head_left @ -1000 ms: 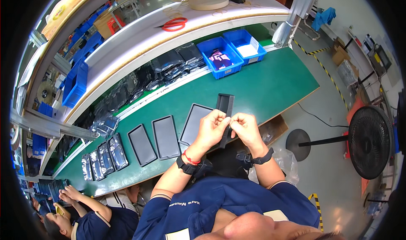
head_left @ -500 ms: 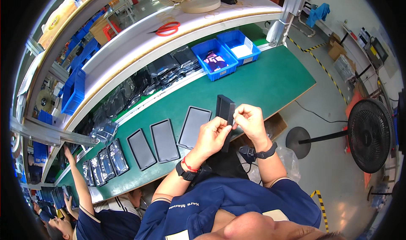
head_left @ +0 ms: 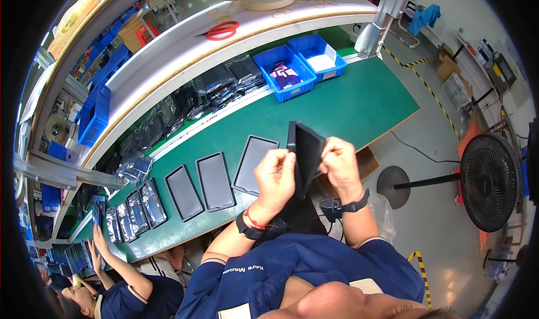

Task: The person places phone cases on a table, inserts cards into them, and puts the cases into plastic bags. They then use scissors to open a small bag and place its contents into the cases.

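Upright between my hands, above the bench's front edge, is a thin black rectangular tray (head_left: 307, 157). My left hand (head_left: 276, 178) is closed on its left edge, with thumb and fingertips pinched there. At the tray's right edge, my right hand (head_left: 341, 166) has its fingers curled and closed on the rim; its fingertips are partly hidden. Just left of my left hand lies a shallow dark grey tray (head_left: 252, 164) with a raised rim. Two similar trays, a middle one (head_left: 215, 181) and a left one (head_left: 184, 193), lie beside it on the green bench (head_left: 359, 108).
Several plastic-wrapped flat packs (head_left: 151, 202) lie farther left, near a co-worker's hands (head_left: 96, 246). Two blue bins (head_left: 292, 91) stand at the bench's back, beside piled dark bags (head_left: 216, 89). Red-handled scissors (head_left: 222, 31) rest on the shelf above. A black floor fan (head_left: 482, 181) stands right.
The black tray has turned, so its broad face now shows between my hands, which have moved slightly apart. The co-worker's arm has drawn back from the shelf, and a dark pack shows by their hands.
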### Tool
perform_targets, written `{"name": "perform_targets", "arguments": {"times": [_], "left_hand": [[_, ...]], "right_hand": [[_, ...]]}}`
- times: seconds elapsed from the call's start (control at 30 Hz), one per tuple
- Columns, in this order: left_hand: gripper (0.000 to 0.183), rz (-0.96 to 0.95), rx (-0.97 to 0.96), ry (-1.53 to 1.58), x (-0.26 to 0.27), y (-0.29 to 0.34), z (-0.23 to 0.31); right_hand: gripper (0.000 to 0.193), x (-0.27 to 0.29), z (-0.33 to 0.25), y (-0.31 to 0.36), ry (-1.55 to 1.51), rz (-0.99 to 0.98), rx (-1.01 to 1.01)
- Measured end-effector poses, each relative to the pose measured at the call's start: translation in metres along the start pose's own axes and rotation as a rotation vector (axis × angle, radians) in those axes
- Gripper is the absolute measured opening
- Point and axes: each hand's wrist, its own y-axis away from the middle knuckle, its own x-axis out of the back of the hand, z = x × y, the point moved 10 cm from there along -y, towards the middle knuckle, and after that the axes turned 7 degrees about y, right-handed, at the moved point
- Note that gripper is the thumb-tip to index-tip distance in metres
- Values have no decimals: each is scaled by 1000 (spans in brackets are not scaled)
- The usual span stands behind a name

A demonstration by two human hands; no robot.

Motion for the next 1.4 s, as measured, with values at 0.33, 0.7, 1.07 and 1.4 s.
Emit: {"name": "perform_targets", "arguments": {"times": [0.33, 0.7, 1.07, 1.4], "left_hand": [[9, -172, 190, -169, -51, -20, -62], [46, -473, 112, -990, -9, -21, -105], [32, -648, -136, -841, -61, 18, -24], [86, -921, -285, -1207, -166, 56, -91]], "right_hand": [[11, 172, 25, -41, -91, 289, -241], [45, 103, 55, -78, 991, 52, -392], [30, 213, 0, 69, 485, 411, -158], [18, 424, 288, 484, -122, 1350, -847]]}}
